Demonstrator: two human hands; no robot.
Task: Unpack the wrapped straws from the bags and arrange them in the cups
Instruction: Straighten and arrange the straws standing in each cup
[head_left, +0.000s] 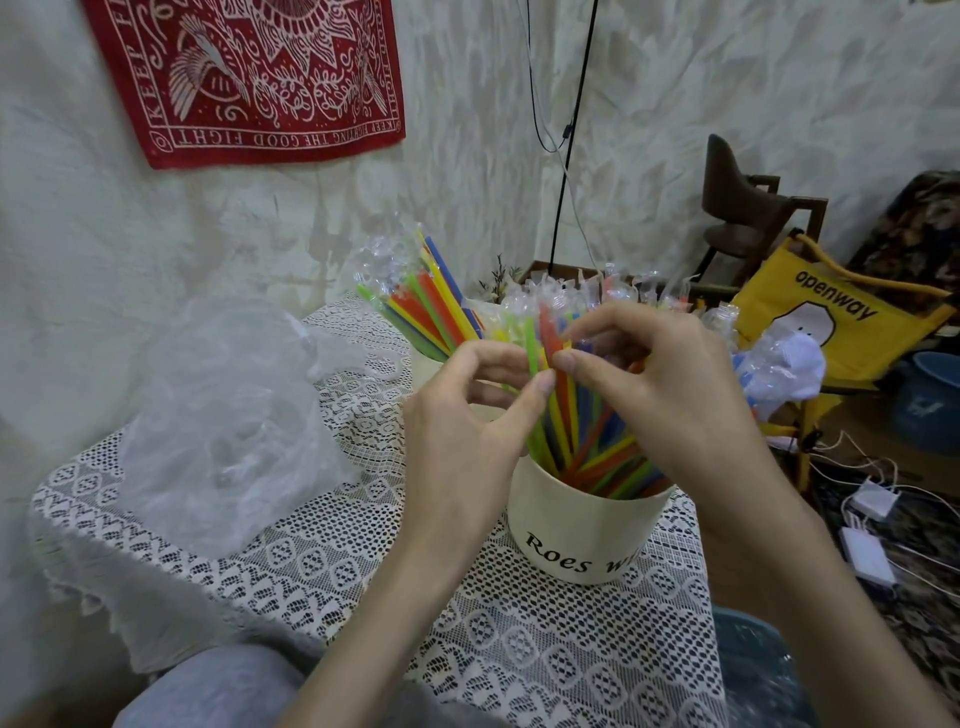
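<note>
Both hands are up over the near cup, a cream round one with black script lettering on the side, sitting on a white lace tablecloth with a holey woven pattern. The cup is stuffed with thin plastic straws in green, yellow, orange and blue, each in a clear crinkly sleeve, fanning out at all angles.

The left hand has its thumb and curled fingers pinching the green and yellow straws near their upper part. The right hand comes in from the other side, fingers bent, thumb tip pressed against the same bunch, so it's gripping straws too.

Behind the hands there's a second bundle of straws leaning left, wrapper tips sticking up all shiny; whatever holds it is hidden behind the hands. More wrapped tips show further right, behind the right hand.

A big crumpled clear plastic bag lies on the cloth to the left, well apart from the cup. A red patterned bandana hangs on the rough white wall, and a yellow fabric chair stands off to the right.
</note>
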